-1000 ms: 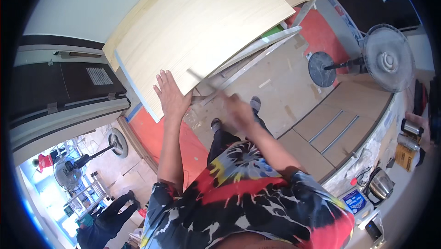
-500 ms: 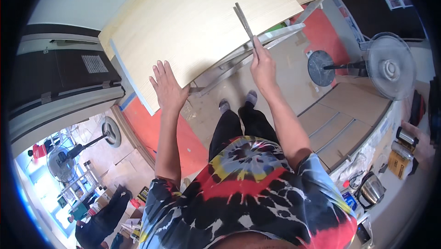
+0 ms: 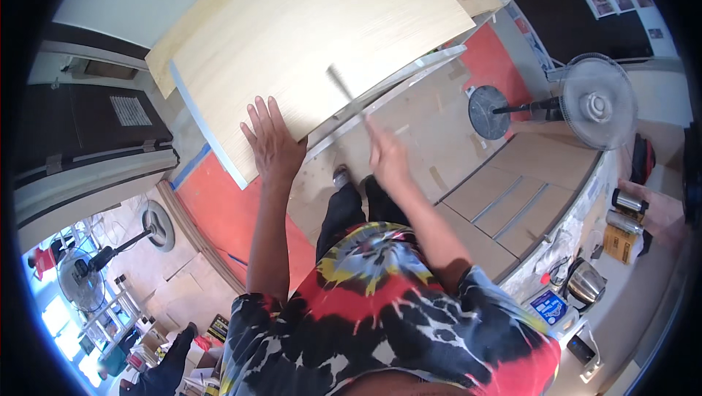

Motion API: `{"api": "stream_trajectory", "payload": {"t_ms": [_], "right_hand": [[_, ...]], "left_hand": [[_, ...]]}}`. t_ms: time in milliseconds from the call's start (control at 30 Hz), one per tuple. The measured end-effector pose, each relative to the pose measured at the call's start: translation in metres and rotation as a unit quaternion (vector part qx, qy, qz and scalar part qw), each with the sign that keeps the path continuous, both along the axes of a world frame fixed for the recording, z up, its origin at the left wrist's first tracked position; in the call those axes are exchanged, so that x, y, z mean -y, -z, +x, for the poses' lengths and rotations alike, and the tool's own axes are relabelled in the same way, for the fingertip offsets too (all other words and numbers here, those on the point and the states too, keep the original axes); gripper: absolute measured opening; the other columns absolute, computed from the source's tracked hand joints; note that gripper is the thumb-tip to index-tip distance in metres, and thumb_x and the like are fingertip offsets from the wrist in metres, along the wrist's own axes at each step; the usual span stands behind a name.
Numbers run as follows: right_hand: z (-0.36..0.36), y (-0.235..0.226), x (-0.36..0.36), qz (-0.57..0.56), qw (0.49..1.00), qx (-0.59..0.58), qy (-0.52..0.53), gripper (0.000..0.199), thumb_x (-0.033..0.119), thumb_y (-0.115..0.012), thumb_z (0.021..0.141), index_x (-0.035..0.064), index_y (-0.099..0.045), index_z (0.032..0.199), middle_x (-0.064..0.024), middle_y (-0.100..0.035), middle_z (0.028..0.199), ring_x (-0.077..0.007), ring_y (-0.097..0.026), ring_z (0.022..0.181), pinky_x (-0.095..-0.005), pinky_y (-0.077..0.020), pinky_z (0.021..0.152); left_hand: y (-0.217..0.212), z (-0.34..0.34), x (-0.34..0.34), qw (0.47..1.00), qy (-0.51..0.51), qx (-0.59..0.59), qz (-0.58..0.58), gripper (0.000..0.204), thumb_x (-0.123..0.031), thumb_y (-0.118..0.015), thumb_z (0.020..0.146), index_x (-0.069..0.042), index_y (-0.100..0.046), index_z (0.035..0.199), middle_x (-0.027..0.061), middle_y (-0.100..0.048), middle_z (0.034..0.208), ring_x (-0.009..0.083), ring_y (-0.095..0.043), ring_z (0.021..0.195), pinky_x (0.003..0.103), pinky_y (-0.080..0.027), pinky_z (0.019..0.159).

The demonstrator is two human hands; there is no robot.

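A large pale wood panel (image 3: 307, 30) lies flat before me, with a light strip (image 3: 207, 124) along its left end. My left hand (image 3: 276, 144) rests palm down on the panel's near left corner, fingers stretched out and slightly spread. In my right hand (image 3: 389, 156) is a long, narrow, dark grey bar shaped like a file (image 3: 341, 83). It is blurred by motion and slants across the panel's near edge, its far end over the pale face. Whether it touches the edge I cannot tell.
A standing fan (image 3: 596, 103) with a round base is at the right. Cardboard sheets (image 3: 504, 191) cover the floor there. A kettle (image 3: 585, 281) and containers line the right side. Another fan (image 3: 80, 279) and a person's dark-clothed leg (image 3: 172, 363) appear at lower left.
My right hand has moved left and nearer to me, and the file-like bar has swept left along the panel's near edge. My left hand stays on the corner. The view has shifted slightly.
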State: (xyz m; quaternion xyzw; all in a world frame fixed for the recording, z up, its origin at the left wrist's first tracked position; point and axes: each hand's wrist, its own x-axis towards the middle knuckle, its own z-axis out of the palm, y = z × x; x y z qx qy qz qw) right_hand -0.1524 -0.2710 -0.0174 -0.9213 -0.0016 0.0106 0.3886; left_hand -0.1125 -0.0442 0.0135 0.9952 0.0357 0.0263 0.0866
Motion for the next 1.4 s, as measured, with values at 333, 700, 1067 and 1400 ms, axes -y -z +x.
{"api": "stream_trajectory", "payload": {"t_ms": [333, 700, 1067, 1400], "right_hand": [[0.056, 0.000, 0.030, 0.064, 0.992, 0.019, 0.103, 0.048, -0.001, -0.050, 0.092, 0.0099, -0.056, 0.139, -0.0275, -0.064, 0.102, -0.0416, -0.065, 0.093, -0.0490, -0.0502, 0.082], [0.094, -0.021, 0.071, 0.058, 0.988, 0.008, 0.144, 0.043, 0.004, -0.048, 0.097, 0.0085, -0.055, 0.140, -0.0282, -0.066, 0.107, -0.0365, -0.068, 0.094, -0.0439, -0.0513, 0.077], [0.055, -0.004, 0.092, -0.010, 0.997, 0.000, 0.070, 0.049, 0.006, -0.050, 0.091, 0.0109, -0.054, 0.140, -0.0254, -0.065, 0.118, -0.0429, -0.064, 0.096, -0.0450, -0.0525, 0.081], [0.024, 0.015, 0.275, 0.162, 0.920, 0.070, 0.351, 0.044, 0.019, -0.045, 0.105, -0.0015, -0.046, 0.143, -0.0040, -0.057, 0.074, -0.0106, -0.053, 0.053, -0.0286, -0.0465, 0.047]], "left_hand": [[0.001, 0.001, 0.000, 1.000, 0.004, 0.003, 0.006, 0.102, -0.042, -0.078, 0.080, 0.002, -0.022, 0.153, 0.0259, -0.023, 0.158, 0.0425, -0.017, 0.149, 0.061, -0.013, 0.119], [0.005, -0.002, 0.000, 0.999, 0.017, 0.022, -0.033, 0.109, -0.035, -0.082, 0.077, 0.004, -0.014, 0.154, 0.0254, -0.023, 0.158, 0.0425, -0.016, 0.149, 0.061, -0.012, 0.119], [0.003, -0.043, -0.006, 0.994, -0.087, -0.056, 0.038, 0.098, -0.022, -0.080, 0.078, 0.004, -0.022, 0.153, 0.0270, -0.022, 0.159, 0.0442, -0.016, 0.149, 0.056, -0.014, 0.120], [0.040, 0.116, 0.256, 0.970, 0.183, 0.151, -0.048, 0.060, -0.005, -0.049, 0.085, 0.006, -0.041, 0.143, 0.0295, -0.038, 0.150, 0.0445, -0.030, 0.144, 0.055, -0.024, 0.118]]}}
